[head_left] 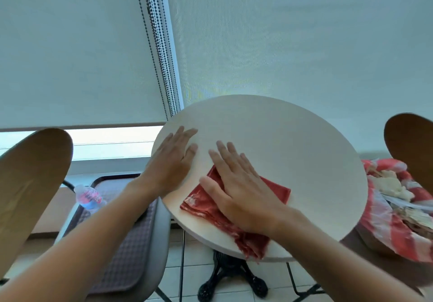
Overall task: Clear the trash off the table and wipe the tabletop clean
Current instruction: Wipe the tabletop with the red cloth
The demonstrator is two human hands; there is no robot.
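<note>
A round white table (293, 137) fills the middle of the head view. A red cloth (203, 204) lies folded on its near left part. My right hand (239, 184) presses flat on the cloth with straight, spread fingers. My left hand (171, 161) rests flat on the tabletop at the left rim, fingers straight, just left of the cloth. A red-and-white plastic bag (386, 226) holding crumpled white paper trash sits on the chair to the right of the table.
A grey chair (161, 236) at the left carries a brown tray (124, 254) and a lying water bottle (87, 196). Wooden chair backs (30, 184) stand at the left and right edges. Roller blinds with bead chains (161, 50) hang behind. The black table base (232, 278) stands on tiled floor.
</note>
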